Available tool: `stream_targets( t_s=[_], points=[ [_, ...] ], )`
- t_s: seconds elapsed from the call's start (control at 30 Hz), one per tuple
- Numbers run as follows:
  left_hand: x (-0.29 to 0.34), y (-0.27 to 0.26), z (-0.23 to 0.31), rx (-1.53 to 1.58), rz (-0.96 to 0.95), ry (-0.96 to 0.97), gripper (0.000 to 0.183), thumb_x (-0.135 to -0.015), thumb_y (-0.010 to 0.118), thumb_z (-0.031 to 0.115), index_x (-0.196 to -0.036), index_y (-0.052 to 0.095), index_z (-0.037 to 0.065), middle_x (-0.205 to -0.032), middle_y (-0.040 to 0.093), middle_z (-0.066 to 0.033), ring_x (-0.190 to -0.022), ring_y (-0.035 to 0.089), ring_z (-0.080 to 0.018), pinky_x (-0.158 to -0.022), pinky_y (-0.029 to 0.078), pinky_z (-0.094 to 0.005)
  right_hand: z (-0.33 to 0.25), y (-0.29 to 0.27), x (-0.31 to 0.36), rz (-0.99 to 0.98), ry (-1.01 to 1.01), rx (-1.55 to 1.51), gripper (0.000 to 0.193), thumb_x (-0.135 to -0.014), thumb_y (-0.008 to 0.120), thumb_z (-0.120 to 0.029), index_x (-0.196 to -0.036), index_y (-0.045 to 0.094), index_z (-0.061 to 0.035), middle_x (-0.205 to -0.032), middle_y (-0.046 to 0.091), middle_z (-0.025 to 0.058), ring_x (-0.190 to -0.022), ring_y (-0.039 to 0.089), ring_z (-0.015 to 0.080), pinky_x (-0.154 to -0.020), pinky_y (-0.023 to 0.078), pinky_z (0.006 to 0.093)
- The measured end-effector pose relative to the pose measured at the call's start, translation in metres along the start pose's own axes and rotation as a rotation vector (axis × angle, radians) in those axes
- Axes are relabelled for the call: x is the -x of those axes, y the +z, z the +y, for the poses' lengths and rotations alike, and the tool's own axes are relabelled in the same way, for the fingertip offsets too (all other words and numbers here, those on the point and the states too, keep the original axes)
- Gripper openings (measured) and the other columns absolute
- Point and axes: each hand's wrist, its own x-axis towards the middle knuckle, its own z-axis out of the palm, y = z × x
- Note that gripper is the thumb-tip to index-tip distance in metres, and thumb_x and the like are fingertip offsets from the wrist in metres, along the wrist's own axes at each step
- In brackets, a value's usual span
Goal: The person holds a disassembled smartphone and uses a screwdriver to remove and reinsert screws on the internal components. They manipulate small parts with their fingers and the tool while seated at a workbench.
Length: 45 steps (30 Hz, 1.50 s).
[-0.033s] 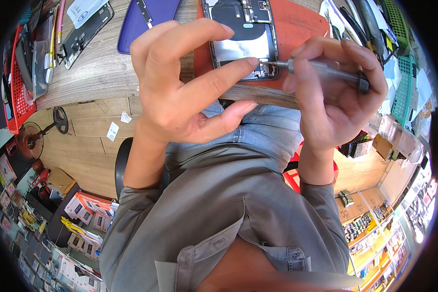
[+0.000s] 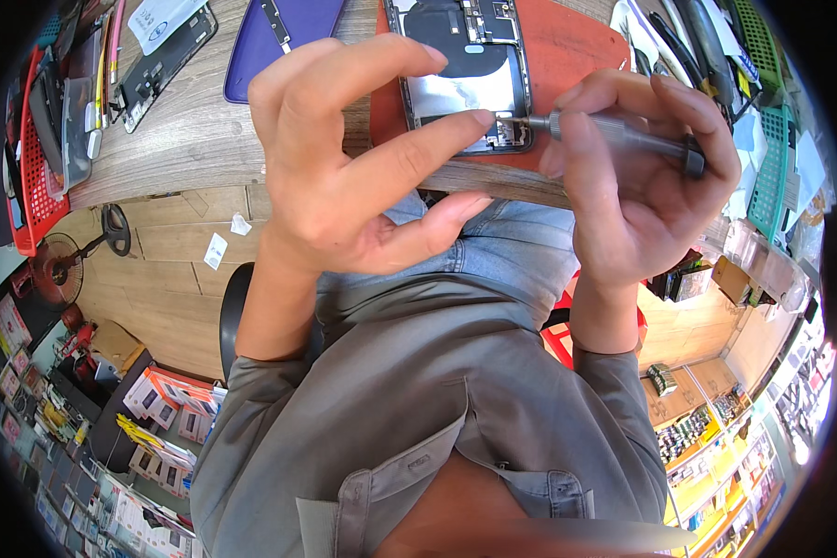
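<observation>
An opened phone point(image 2: 465, 93) lies on the orange-red mat point(image 2: 577, 46) at the table's near edge, its inner parts bare. My right hand point(image 2: 637, 200) grips a grey precision screwdriver point(image 2: 651, 139), blurred along its handle. The tool lies nearly level and points left, its thin tip at the phone's lower end. My left hand point(image 2: 321, 158) spreads its fingers over the phone's left side, with the index fingertip right beside the screwdriver tip. Whether that fingertip presses on the phone, I cannot tell. The left hand holds nothing visible and covers part of the phone's left edge.
Left of the mat are a purple tray point(image 2: 251, 56) and a dark phone part point(image 2: 163, 70). A red basket point(image 2: 42, 177) of tools stands at far left. Several tools point(image 2: 707, 46) and a green basket point(image 2: 772, 177) are at the right. A fan point(image 2: 56, 270) stands below left.
</observation>
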Motion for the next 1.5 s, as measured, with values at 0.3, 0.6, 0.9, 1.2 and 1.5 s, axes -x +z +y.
stream_targets(
  t_s=[0.3,0.6,0.9,1.2,1.5],
  points=[
    [-0.001,-0.001,-0.009,0.061,0.004,-0.006,0.049,-0.081,0.074,0.05,-0.107,0.087,0.011,-0.129,0.06,-0.0147,-0.114,0.051,-0.0263,-0.084,0.043,-0.0357,0.004,0.003,-0.003,-0.004,-0.023,-0.008,0.065,-0.09,0.07,0.018,-0.144,0.042,-0.003,-0.104,0.07,0.0248,-0.074,0.068,0.0181,-0.063,0.057,0.0279],
    [0.0,-0.001,-0.013,0.07,0.034,0.015,0.047,-0.08,0.075,0.046,-0.106,0.086,0.01,-0.128,0.059,-0.0155,-0.113,0.052,-0.0258,-0.084,0.043,-0.0352,0.004,0.002,-0.002,0.001,-0.029,-0.004,0.065,-0.09,0.07,0.018,-0.145,0.041,-0.0028,-0.106,0.07,0.0257,-0.075,0.069,0.0194,-0.064,0.058,0.0281],
    [-0.006,0.003,0.004,0.011,0.045,-0.118,0.046,-0.061,0.083,0.032,-0.103,0.087,0.015,-0.128,0.063,-0.0121,-0.109,0.051,-0.025,-0.083,0.043,-0.0338,0.001,0.0,-0.001,-0.038,-0.031,-0.002,0.067,-0.09,0.067,0.018,-0.146,0.039,-0.0036,-0.108,0.069,0.0284,-0.074,0.07,0.0206,-0.065,0.06,0.0286],
    [-0.006,0.004,0.005,-0.017,0.03,-0.126,0.043,-0.061,0.085,0.028,-0.103,0.086,0.016,-0.129,0.066,-0.0109,-0.108,0.051,-0.0239,-0.081,0.044,-0.0334,0.001,0.0,-0.006,-0.113,-0.05,0.03,0.068,-0.09,0.068,0.017,-0.146,0.037,-0.0036,-0.107,0.069,0.0298,-0.074,0.071,0.0218,-0.067,0.06,0.0292],
    [-0.007,0.004,0.004,-0.004,0.032,-0.107,0.043,-0.061,0.087,0.025,-0.103,0.087,0.017,-0.129,0.066,-0.0099,-0.109,0.052,-0.0236,-0.082,0.044,-0.0334,0.002,0.001,-0.006,-0.112,-0.073,0.038,0.067,-0.089,0.069,0.017,-0.145,0.037,-0.0018,-0.107,0.069,0.0308,-0.075,0.072,0.0222,-0.068,0.061,0.0291]
  ],
)
